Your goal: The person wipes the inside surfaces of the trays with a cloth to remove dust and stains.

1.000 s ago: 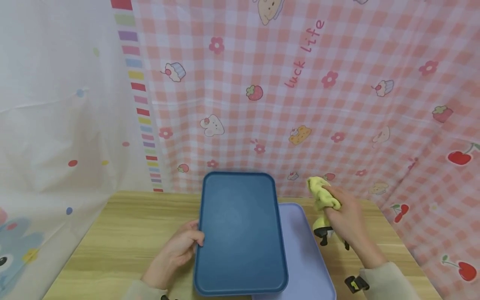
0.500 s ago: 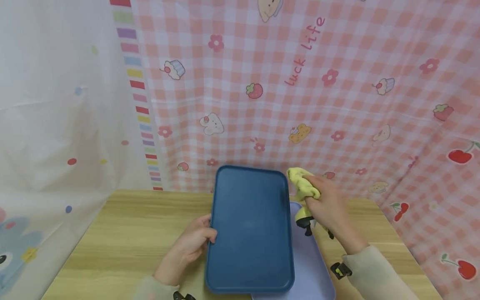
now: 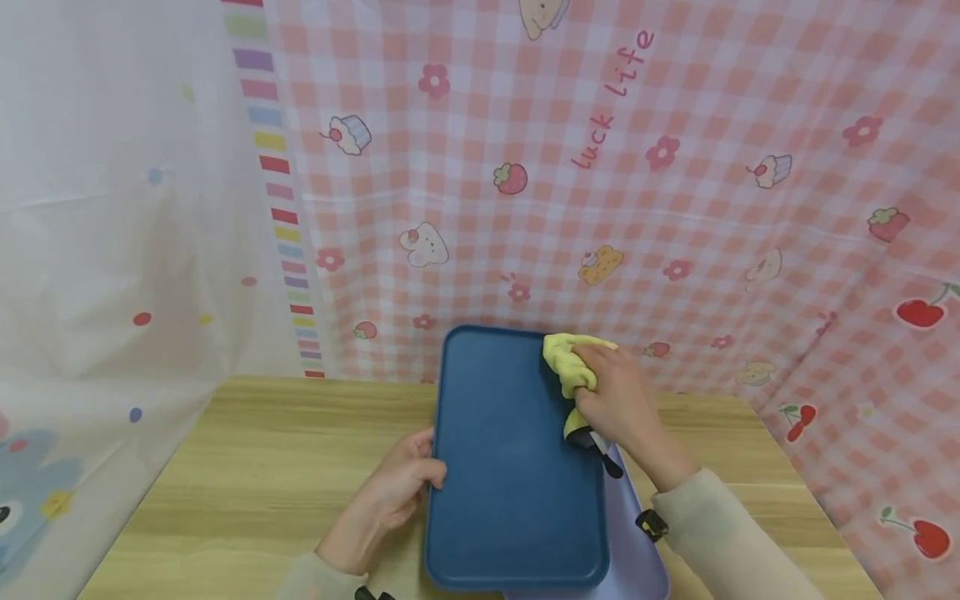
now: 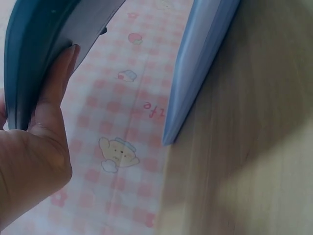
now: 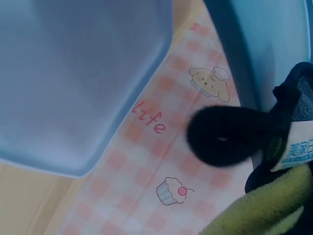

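A dark blue rectangular tray (image 3: 517, 467) is held up at a tilt above the table. My left hand (image 3: 401, 483) grips its left rim, thumb on the inner face and fingers behind, as the hand in the left wrist view (image 4: 36, 156) also shows. My right hand (image 3: 618, 400) holds a bunched yellow cloth (image 3: 567, 362) against the tray's upper right corner. Black trim, a black loop (image 5: 225, 137) and a white label hang from the cloth's lower end. Below lies a lilac tray (image 3: 637, 542), mostly hidden by the blue one.
The wood-grain table (image 3: 247, 500) spreads out on both sides of the trays. Behind it hangs a pink checked curtain (image 3: 480, 125), with a white dotted sheet (image 3: 135, 208) on the left.
The blue tray has shifted right in my left hand. My right hand has brought the cloth leftward, from beside the tray onto its upper right corner. The lilac tray has stayed put.
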Available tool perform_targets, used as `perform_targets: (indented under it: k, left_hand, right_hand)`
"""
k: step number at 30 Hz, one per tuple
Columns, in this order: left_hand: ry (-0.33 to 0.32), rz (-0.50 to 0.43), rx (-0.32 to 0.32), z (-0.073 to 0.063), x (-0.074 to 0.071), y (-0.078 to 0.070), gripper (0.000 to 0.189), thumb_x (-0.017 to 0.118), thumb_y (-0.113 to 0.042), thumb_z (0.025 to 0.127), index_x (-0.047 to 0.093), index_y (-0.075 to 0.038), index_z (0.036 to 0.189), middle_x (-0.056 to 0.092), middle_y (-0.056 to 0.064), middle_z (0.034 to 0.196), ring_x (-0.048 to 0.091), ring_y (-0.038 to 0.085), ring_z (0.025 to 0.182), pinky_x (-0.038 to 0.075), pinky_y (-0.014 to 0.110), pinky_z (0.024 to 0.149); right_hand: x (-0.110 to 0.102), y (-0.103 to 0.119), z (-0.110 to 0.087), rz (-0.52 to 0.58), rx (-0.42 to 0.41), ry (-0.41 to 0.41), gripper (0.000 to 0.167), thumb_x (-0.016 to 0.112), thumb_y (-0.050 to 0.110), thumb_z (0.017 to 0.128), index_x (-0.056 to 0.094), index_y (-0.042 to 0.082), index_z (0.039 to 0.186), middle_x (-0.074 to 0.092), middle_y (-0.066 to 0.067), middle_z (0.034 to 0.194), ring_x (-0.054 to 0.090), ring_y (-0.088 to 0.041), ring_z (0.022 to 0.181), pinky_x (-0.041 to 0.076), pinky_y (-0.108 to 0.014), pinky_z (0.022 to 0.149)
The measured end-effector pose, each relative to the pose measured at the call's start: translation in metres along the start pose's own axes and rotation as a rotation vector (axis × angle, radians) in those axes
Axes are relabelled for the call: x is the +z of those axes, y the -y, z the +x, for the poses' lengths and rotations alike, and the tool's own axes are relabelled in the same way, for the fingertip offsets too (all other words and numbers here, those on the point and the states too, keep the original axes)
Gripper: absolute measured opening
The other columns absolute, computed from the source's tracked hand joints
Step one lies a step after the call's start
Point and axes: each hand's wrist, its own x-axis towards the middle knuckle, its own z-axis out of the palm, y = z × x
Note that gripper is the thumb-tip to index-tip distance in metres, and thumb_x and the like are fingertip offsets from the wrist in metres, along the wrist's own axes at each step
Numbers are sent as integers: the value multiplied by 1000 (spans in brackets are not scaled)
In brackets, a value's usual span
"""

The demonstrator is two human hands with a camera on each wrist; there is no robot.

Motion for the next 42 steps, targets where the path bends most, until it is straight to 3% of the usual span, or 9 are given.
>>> perform_targets:
  k: [8, 15, 20, 31, 42]
  left_hand:
    - [45, 0, 44, -1, 1, 4, 72, 47, 14, 65, 52, 17, 137, 75, 6, 102, 69, 12, 79, 55, 24, 64]
    - [63, 5, 74, 1, 3, 6, 68, 47, 15, 67, 54, 17, 135, 74, 4, 94, 67, 12, 76, 54, 24, 63]
    - [59, 21, 84, -1, 1, 5, 65, 46, 16, 70, 54, 16, 134, 74, 5, 95, 66, 12, 74, 53, 25, 62]
    - [23, -10, 46, 1, 7, 7, 67, 47, 15, 65, 57, 15, 131, 74, 6, 95, 68, 14, 79, 55, 25, 64]
    - [4, -4, 47, 0, 9, 6, 63, 47, 15, 64, 58, 15, 126, 72, 5, 94, 67, 13, 78, 54, 25, 65]
  right_hand:
    - [4, 11, 4, -4, 55, 18, 54, 61, 7, 80, 70, 3, 133, 68, -19, 132, 60, -41, 116, 51, -56, 90]
    - [3, 16, 12, 69, 153, 17, 57, 60, 10, 84, 66, 6, 140, 70, -16, 130, 60, -36, 108, 48, -49, 82]
    - [3, 27, 20, 117, 185, 54, 61, 60, 13, 85, 61, 6, 146, 65, -16, 136, 58, -33, 107, 48, -48, 85]
    - [9, 60, 24, 168, 139, 83, 60, 61, 12, 86, 61, 8, 147, 60, -16, 142, 56, -35, 126, 48, -52, 98]
    - [18, 80, 27, 150, 75, 80, 60, 62, 9, 84, 63, 9, 145, 60, -14, 140, 56, -33, 123, 49, -50, 92]
